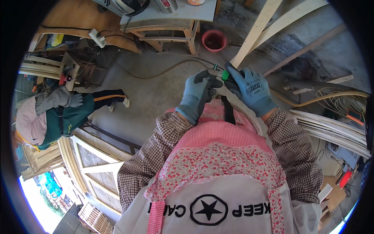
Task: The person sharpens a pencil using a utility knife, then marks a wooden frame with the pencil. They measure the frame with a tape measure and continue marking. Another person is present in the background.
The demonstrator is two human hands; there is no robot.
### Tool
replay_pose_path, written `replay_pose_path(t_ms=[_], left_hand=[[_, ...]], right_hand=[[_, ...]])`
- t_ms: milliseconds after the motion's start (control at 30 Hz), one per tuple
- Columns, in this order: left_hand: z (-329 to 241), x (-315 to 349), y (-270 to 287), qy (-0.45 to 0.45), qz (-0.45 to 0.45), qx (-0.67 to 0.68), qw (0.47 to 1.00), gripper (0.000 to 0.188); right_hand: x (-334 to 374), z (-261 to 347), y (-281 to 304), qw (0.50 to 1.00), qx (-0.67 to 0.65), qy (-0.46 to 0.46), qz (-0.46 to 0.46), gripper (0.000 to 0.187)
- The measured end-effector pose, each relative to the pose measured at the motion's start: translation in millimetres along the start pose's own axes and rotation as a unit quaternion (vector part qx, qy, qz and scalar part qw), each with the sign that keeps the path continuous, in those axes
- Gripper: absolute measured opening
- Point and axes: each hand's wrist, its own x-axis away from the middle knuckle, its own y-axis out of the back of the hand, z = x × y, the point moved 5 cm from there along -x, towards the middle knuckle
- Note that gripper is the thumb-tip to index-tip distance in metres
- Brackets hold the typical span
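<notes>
Both my hands wear blue gloves with dark grip palms and are held close together in front of my apron. My right hand (252, 89) closes its fingers around a small green-handled tool (225, 75), whose kind I cannot make out. A short shiny part of it points toward my left hand (196, 94). The left fingers are curled and pinched near that shiny end; whatever they hold, if anything, is hidden. Below the hands, a black strap (228, 110) lies over my pink checked apron (210, 134).
A red basin (214, 40) sits on the floor by a workbench (171, 24). Pale boards (257, 33) lean at the upper right; a hose (167, 68) crosses the floor. Coiled cable (339, 99) and stacked strips (331, 130) lie right. Another person (58, 113) stands at left.
</notes>
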Motion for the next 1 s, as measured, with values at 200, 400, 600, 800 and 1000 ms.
replay_pose_path(t_ms=[200, 400, 600, 800, 1000], left_hand=[[-0.5, 2.6, -3.2, 0.006, -0.016, 0.01, 1.0, 0.025], [2.6, 28.2, -5.0, 0.03, 0.046, -0.03, 0.998, 0.029], [23.0, 6.7, 5.3, 0.053, 0.026, 0.047, 0.997, 0.027], [25.9, 4.7, 5.9, 0.062, 0.018, 0.036, 0.997, 0.026], [13.5, 16.9, -3.7, 0.049, 0.067, 0.022, 0.996, 0.029]], right_hand=[[-12.7, -9.1, -4.8, 0.998, 0.054, 0.002, 0.023, 0.059], [0.2, -110.4, -17.5, 0.978, 0.036, -0.203, -0.002, 0.047], [8.1, -11.8, -17.6, 0.999, 0.014, 0.031, 0.008, 0.056], [9.1, -0.2, -21.2, 0.995, -0.058, 0.011, 0.077, 0.064], [-9.7, -50.8, -50.4, 0.993, 0.05, -0.088, 0.055, 0.058]])
